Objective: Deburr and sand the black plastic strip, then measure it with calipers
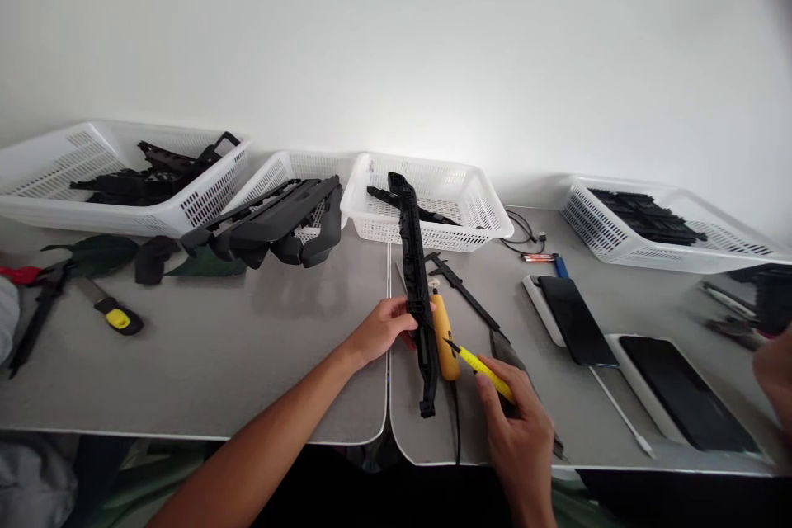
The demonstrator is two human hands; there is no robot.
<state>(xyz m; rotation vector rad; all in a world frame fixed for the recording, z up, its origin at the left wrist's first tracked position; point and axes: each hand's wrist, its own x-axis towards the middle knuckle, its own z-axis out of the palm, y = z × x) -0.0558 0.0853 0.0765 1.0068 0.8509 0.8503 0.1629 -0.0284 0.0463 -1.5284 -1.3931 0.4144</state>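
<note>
My left hand [387,326] is closed around the middle of a long black plastic part [411,252], which is held lengthwise away from me with its far end over a white basket. In my right hand [516,421] is a yellow utility knife [483,370], its dark blade pointing up and left toward the part. The blade tip appears close to the part; whether they touch I cannot tell. Behind the part, partly covered, lies an orange-yellow handled tool [444,338] with a black cord. A dark caliper [464,293] rests just to the right.
White baskets [426,241] [179,214] [597,231] with black parts line the wall. Two phones [575,320] [684,388] and a white cable [619,412] lie at right. A black-and-yellow handled tool [117,316] sits left. Another person's hand [773,375] shows at the right edge.
</note>
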